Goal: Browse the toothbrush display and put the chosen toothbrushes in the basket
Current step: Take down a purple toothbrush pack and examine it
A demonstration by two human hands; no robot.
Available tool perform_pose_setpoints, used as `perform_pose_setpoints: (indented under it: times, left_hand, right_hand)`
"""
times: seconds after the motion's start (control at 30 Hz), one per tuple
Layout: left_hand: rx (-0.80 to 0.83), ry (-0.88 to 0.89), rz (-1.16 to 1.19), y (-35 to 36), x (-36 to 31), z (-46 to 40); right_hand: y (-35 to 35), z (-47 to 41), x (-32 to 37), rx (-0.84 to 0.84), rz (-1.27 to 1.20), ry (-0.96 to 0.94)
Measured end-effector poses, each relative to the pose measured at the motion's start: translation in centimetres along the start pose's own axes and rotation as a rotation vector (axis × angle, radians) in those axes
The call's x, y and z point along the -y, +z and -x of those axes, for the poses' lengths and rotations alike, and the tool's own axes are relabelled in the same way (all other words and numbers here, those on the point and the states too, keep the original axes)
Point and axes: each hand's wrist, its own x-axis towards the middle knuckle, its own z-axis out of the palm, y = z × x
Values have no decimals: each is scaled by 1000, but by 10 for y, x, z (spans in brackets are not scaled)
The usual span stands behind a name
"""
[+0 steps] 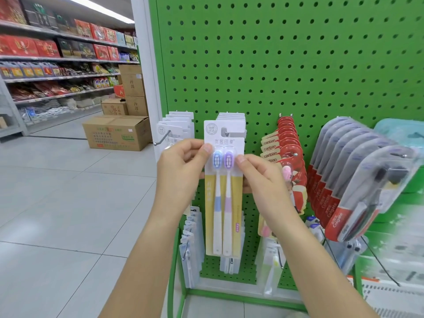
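A white and yellow twin pack of toothbrushes (223, 198), one blue and one purple, hangs at the front of a hook on the green pegboard (286, 65). My left hand (181, 171) pinches the pack's left edge beside the brush heads. My right hand (263, 180) pinches its right edge at the same height. More identical packs hang behind it on the same hook. No basket is in view.
Other white packs (176, 127) hang to the left, red canban packs (284, 152) and Colgate packs (358, 184) to the right, and smaller packs on lower hooks (190, 244). Cardboard boxes (117, 131) sit on the tiled aisle floor at left, beside stocked shelves (57, 58).
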Motion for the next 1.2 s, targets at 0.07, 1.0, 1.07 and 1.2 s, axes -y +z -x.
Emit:
perform_pose_setpoints:
  times: [0.07, 1.0, 1.07, 1.2]
  left_hand:
    - [14, 5, 7, 2, -1, -1]
    - [-325, 136, -400, -30, 24, 13]
    - [-326, 136, -407, -30, 24, 13]
    - [-328, 127, -406, -30, 25, 13]
  right_hand:
    - [-1, -1, 0, -11, 3, 3]
    - [2, -47, 18, -84, 316, -124]
    - [1, -47, 18, -77, 326, -118]
    - [-1, -47, 18, -67, 323, -124]
